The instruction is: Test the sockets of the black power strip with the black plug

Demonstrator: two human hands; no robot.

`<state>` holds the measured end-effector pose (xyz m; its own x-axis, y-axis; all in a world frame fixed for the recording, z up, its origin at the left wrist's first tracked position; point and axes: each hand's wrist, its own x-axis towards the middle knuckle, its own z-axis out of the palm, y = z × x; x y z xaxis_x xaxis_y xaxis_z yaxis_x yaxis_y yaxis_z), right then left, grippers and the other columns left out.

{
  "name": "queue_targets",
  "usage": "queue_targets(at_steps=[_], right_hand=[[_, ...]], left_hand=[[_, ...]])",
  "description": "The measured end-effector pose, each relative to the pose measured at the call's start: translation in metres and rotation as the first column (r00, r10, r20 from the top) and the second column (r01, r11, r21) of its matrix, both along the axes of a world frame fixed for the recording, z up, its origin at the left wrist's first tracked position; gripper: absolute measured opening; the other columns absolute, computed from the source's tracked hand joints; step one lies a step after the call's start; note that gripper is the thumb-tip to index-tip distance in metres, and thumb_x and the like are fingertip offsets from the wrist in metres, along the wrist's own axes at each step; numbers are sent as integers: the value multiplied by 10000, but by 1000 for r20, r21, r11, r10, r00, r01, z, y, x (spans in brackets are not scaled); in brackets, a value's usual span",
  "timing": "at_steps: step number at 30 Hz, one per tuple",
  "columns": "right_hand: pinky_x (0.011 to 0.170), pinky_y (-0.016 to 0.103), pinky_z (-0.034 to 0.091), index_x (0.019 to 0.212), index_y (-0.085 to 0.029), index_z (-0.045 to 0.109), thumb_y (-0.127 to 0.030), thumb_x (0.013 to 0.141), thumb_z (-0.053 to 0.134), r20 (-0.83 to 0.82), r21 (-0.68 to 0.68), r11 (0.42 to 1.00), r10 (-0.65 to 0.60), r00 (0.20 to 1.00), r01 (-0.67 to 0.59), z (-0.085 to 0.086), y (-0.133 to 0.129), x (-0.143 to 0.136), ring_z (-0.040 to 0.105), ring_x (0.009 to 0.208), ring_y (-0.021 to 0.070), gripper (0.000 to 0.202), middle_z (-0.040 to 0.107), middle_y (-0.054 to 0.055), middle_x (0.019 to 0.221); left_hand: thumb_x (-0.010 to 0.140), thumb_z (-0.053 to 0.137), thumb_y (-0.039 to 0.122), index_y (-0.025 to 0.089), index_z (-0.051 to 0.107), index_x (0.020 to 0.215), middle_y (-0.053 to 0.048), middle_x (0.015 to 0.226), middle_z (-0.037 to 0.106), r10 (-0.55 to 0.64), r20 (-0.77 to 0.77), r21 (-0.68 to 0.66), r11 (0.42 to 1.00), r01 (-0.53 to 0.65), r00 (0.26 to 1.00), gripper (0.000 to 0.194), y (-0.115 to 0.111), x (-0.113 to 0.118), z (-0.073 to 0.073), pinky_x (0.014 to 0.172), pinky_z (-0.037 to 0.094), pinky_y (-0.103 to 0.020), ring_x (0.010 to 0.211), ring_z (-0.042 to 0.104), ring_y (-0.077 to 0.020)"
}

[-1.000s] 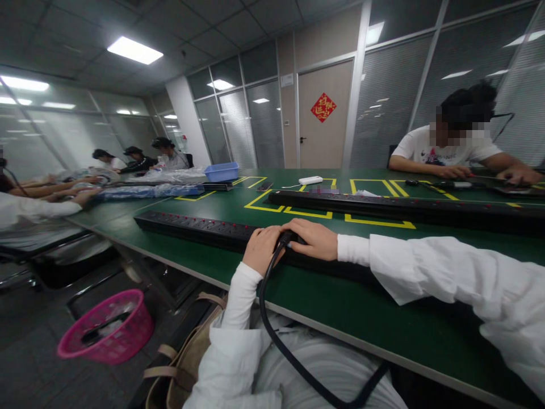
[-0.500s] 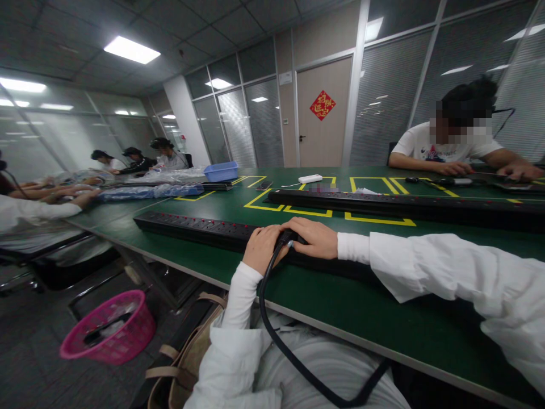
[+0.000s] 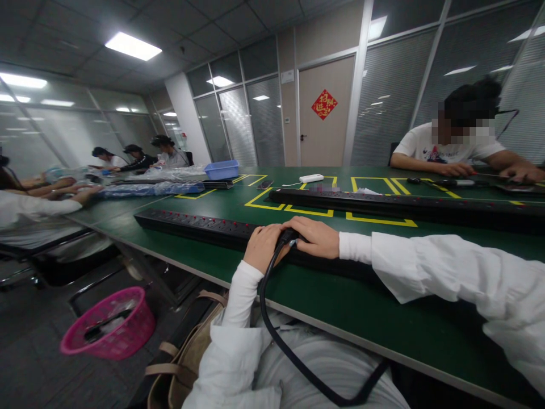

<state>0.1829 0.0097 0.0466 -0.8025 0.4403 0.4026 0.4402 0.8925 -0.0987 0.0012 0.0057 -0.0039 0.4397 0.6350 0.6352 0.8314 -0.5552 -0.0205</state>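
Note:
A long black power strip [image 3: 191, 223] with a row of red points lies on the green table in front of me. My left hand [image 3: 263, 247] and my right hand [image 3: 314, 237] meet over it, fingers wrapped round a black plug [image 3: 288, 236] at the strip's top. From the plug a thick black cable [image 3: 264, 307] hangs down past the table edge over my lap and curves off to the right. The fingertips and the plug's contact with the strip are mostly hidden.
A second black strip [image 3: 383, 203] lies farther back beside yellow tape outlines. A white device [image 3: 312, 178] and a blue bin [image 3: 222, 169] stand beyond. A person [image 3: 451, 149] works at the far right, others at left. A pink basket [image 3: 113, 339] is on the floor.

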Motion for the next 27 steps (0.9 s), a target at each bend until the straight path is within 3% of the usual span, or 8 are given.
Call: queue_targets(at_steps=[27], right_hand=[[817,394,403,1137,-135,399,-192,713,462,2,5,1000,5,1000,-5,0,0,0,457,978,224,433,486,112,1060]], left_hand=[[736,477,289,192,465,1067,-63,1073,570,4,5,-17,1000,-4,1000,344,-4,1,4,897,336,-346,1035,497,-191]])
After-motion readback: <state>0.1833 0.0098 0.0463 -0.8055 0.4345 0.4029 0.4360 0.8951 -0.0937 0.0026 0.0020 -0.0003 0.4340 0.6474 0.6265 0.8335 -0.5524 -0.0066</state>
